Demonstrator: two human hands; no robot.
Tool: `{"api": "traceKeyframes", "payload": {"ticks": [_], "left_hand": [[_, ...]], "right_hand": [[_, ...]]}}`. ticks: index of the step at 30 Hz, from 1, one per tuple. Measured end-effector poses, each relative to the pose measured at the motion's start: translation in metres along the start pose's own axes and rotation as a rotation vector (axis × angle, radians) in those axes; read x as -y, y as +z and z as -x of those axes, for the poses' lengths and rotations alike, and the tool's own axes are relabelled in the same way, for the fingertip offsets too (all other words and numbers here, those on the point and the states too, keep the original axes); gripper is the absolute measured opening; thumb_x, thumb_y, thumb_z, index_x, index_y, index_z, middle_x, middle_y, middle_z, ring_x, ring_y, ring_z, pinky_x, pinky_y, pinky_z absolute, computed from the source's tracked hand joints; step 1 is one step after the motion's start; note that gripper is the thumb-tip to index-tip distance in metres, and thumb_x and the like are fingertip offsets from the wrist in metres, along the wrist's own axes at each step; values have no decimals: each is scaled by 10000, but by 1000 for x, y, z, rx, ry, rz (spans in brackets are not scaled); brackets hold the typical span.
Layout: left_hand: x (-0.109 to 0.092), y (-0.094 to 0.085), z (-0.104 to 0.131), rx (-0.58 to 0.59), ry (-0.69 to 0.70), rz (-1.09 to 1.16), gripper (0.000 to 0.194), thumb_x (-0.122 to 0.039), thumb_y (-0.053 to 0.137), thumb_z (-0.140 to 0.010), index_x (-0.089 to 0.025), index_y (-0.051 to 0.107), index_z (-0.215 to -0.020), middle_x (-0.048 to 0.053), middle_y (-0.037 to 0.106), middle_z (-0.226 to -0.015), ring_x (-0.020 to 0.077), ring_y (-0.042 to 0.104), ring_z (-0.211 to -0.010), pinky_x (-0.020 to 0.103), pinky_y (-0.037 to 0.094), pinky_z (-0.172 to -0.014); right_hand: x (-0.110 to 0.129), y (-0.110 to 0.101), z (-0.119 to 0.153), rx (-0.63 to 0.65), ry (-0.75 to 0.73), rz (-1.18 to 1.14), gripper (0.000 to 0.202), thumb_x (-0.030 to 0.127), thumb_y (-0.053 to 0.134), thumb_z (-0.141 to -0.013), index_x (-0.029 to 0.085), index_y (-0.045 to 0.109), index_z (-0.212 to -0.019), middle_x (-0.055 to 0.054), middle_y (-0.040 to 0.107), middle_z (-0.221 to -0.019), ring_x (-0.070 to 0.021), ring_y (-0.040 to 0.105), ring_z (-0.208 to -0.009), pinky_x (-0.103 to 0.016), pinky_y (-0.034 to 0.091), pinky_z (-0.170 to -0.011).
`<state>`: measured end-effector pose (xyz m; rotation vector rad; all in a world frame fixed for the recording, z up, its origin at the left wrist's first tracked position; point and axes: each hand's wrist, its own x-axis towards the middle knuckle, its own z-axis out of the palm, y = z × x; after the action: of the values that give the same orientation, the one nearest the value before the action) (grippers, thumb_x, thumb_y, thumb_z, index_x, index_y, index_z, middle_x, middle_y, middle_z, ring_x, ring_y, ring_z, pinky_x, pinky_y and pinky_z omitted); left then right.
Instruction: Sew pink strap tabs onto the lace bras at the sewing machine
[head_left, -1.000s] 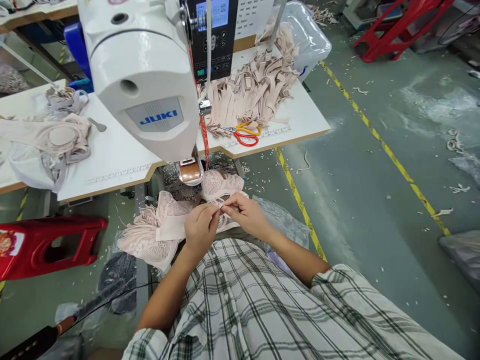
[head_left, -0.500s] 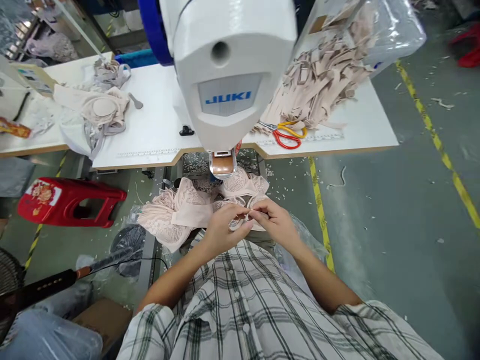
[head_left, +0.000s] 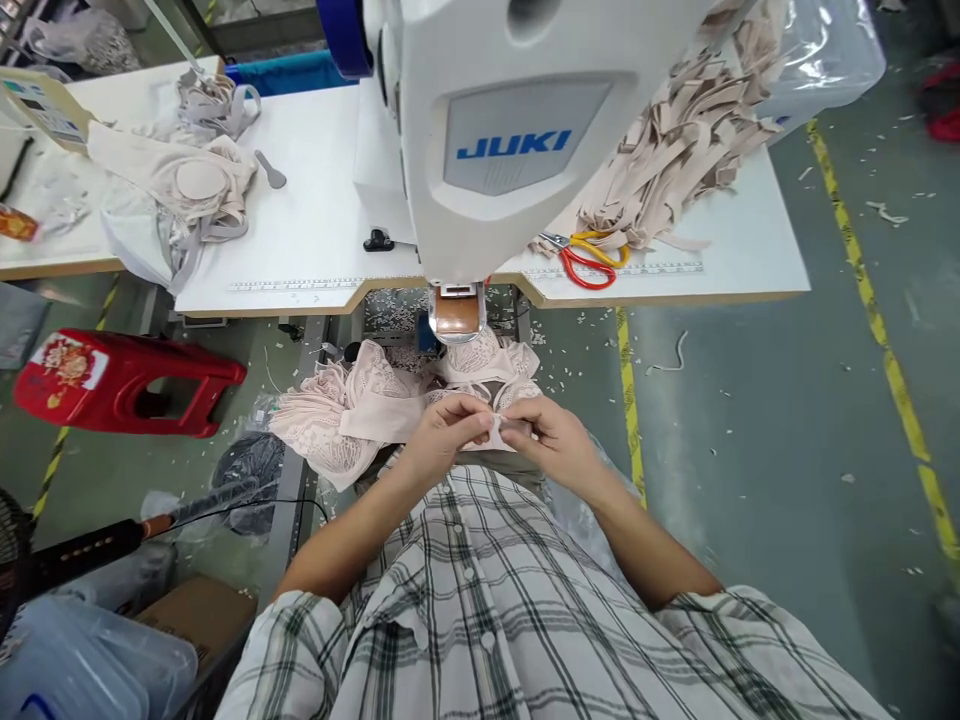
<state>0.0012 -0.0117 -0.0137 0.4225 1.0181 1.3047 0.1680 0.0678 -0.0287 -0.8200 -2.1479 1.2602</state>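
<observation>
Together, two hands (head_left: 444,438) (head_left: 564,448) pinch pale fabric (head_left: 496,433); one red stool (head_left: 116,380).

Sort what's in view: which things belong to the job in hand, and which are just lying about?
Likely the job's:
- pale material pinched between left hand and right hand
- lace garment at the hands
- stacked lace pieces beside it
- sewing machine, perhaps scissors

Likely just lying about:
- red stool
- cardboard box
- plastic bin, lower left

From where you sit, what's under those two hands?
A pale lace garment shows beneath and beyond the left hand and right hand. Their fingers largely cover a pale bit between them; anything directly below is hidden.
</observation>
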Motion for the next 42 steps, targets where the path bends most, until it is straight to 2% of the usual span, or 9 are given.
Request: {"api": "traceKeyframes", "payload": {"ticks": [5,13,21,26,32,36,38,39,42], "left_hand": [[9,12,-3,-93,24,116,290,-408,778,-741,-190,595,-792,-19,581,-746,82,521,-627,218,454,-594],[11,13,-5,-151,399,-148,208,-380,734,-829,-196,638,-817,8,594,-845,93,558,-698,229,502,-645],[17,10,-6,-92,357,-96,187,-381,676,-888,-201,628,-874,-8,595,-845,79,592,-660,222,523,-642],[0,5,-4,-144,466,-581,172,-331,684,-889,-202,689,-1004,36,697,-903,142,655,-808,254,530,-739],[-28,11,2,-129,609,-985,228,-285,516,-980,-196,694,-869,40,689,-781,159,644,-742,263,501,-678],[-19,7,-23,68,654,-1160,447,-348,513,-953,-180,534,-1367,173,606,-1335,280,576,-1221,429,492,-995],[-7,1,-41,196,540,-1451,761,-401,653,-843,-130,377,-1498,222,385,-1546,359,347,-1436,512,330,-1155],[0,-4,-49,229,419,-1593,733,-378,651,-837,-130,409,-1483,218,357,-1566,369,298,-1462,517,286,-1176],[13,-24,-63,223,154,-1762,347,-312,526,-901,-117,683,-1142,219,659,-1228,369,581,-1217,485,437,-1021]], "right_hand": [[7,5,-8,-53,-28,5,193,375,553,-927,248,689,-874,-30,712,-800,-158,626,-698,-302,479,-666],[33,-9,-25,4,128,-83,130,266,597,-874,208,713,-870,4,676,-748,-114,552,-654,-246,401,-627],[39,-18,-31,73,225,-99,121,269,626,-853,192,712,-819,23,673,-709,-100,542,-653,-223,355,-596],[36,-22,-32,69,160,117,100,259,623,-854,204,706,-842,17,646,-710,-111,530,-662,-237,325,-610],[38,-33,-40,150,136,-66,136,291,622,-852,202,723,-833,3,679,-744,-124,561,-673,-232,358,-601],[51,-61,-47,30,173,-295,241,414,658,-818,175,667,-800,-2,625,-710,-125,518,-637,-241,373,-589],[66,-84,-44,-43,164,-433,357,529,675,-798,174,638,-784,11,560,-659,-106,451,-579,-237,341,-541],[74,-98,-41,-99,152,-469,402,574,686,-780,176,627,-766,19,525,-629,-96,411,-551,-235,315,-517],[89,-145,-35,-314,131,-493,459,629,738,-709,188,612,-719,48,405,-536,-75,280,-481,-238,220,-454]]}}
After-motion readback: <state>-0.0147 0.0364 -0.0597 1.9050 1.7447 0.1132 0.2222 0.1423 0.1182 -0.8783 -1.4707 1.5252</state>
